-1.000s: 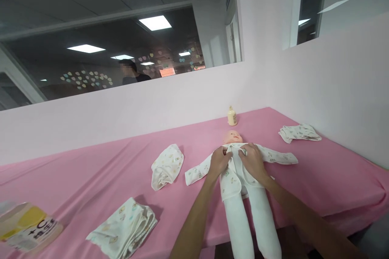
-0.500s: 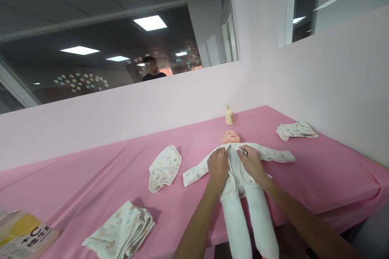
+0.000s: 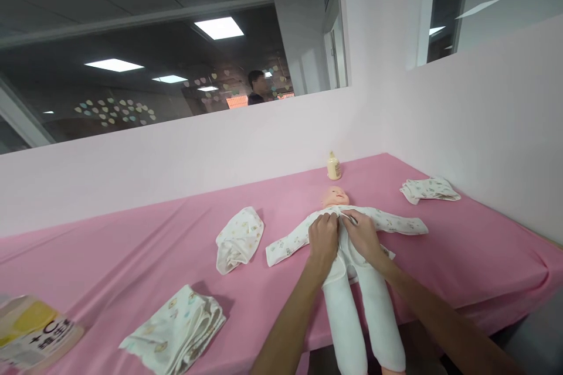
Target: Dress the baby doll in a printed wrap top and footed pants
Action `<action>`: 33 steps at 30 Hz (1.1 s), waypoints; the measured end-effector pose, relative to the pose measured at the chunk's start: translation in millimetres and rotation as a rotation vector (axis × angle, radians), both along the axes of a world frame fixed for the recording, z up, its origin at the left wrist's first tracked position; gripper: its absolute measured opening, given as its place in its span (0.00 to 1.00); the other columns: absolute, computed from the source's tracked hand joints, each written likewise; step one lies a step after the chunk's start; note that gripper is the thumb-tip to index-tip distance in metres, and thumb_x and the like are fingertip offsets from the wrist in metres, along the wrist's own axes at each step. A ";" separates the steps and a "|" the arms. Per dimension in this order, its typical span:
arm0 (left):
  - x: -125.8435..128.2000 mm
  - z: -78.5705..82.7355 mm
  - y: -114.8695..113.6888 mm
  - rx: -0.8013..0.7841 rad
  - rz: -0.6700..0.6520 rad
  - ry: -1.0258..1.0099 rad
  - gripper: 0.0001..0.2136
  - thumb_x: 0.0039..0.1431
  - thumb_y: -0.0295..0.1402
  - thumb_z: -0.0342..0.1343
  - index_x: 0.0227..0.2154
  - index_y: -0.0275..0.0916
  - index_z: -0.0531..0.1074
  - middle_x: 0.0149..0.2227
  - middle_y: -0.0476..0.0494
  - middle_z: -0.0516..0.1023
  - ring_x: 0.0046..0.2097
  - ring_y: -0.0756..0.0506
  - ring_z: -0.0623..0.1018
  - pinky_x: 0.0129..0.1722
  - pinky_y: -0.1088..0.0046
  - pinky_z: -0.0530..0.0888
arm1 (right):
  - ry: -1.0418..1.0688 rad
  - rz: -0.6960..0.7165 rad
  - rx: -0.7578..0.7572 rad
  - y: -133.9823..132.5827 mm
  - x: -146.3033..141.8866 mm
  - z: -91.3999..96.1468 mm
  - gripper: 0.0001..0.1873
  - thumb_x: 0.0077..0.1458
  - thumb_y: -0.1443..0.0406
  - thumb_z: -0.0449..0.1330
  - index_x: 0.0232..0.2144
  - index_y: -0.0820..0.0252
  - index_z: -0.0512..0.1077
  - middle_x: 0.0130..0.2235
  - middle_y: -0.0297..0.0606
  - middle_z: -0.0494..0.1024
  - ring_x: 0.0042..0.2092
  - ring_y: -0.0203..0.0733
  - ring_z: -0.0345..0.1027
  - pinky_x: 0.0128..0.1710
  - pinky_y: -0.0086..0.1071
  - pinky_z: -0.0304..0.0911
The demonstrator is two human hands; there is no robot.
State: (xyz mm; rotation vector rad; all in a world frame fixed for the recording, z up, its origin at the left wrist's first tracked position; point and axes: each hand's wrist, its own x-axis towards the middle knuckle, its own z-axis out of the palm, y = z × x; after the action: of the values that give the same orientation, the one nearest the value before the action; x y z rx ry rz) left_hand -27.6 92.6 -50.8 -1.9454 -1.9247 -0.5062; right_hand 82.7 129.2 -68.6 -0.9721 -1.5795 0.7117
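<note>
A baby doll [image 3: 335, 195] lies on its back on the pink-covered table [image 3: 132, 258], dressed in a white printed garment [image 3: 396, 224] with its white legs hanging over the front edge. My left hand [image 3: 323, 238] and my right hand [image 3: 361, 235] rest side by side on the doll's chest. Both have their fingers curled, pinching the front edges of the garment just below the neck. The sleeves lie spread out to either side.
A small cream bottle [image 3: 333, 166] stands by the back wall behind the doll's head. Printed cloths lie at the far right [image 3: 429, 188], left of the doll [image 3: 240, 238] and folded near the front [image 3: 176, 331]. A yellow-and-white pack [image 3: 33, 331] sits far left. A person passes behind the window [image 3: 256, 87].
My two hands have drawn closer together at the middle of the doll's chest, bringing the garment's front edges together. The person behind the window has walked to the right.
</note>
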 end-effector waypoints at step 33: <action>-7.8 6.9 5.9 -0.068 -0.317 -0.676 0.09 0.55 0.26 0.45 0.21 0.38 0.65 0.26 0.49 0.71 0.31 0.49 0.67 0.34 0.73 0.62 | -0.203 -0.044 0.257 -13.3 -1.2 -13.9 0.19 0.57 0.71 0.47 0.42 0.60 0.76 0.49 0.45 0.77 0.51 0.46 0.69 0.55 0.44 0.63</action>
State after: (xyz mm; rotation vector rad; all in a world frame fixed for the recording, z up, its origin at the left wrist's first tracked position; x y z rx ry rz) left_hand -35.3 98.5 -43.9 -2.3408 -1.9997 -1.3479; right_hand 81.5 115.9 -82.6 -0.9060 -1.7708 0.3757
